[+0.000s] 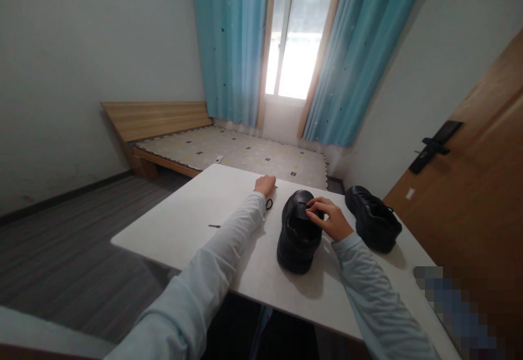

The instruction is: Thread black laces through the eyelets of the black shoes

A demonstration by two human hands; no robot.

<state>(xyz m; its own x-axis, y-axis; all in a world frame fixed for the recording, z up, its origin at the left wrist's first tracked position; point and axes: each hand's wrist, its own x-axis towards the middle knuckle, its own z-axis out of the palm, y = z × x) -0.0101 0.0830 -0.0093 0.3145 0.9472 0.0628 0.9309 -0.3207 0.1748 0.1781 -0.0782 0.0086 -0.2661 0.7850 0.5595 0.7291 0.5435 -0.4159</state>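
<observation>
A black shoe [300, 235] stands on the white table [180, 213], its heel end towards me. My right hand [330, 218] reaches in from the right, with thumb and fingers closed on the tongue at the shoe's opening. To the left of the toe, my left hand [266, 185] is closed low over the table; a thin dark tip shows beside its fingers. A loop of black shoelace [268, 204] curves out by the left wrist. The left forearm partly covers a short dark strip [214, 225] on the table.
The second black shoe [373, 219] rests near the table's right edge. A low bed [253, 150] lies beyond the table, with a small white object [218, 159] on it. To the right is a wooden door [461, 185]. Blue curtains [237, 44] flank the window.
</observation>
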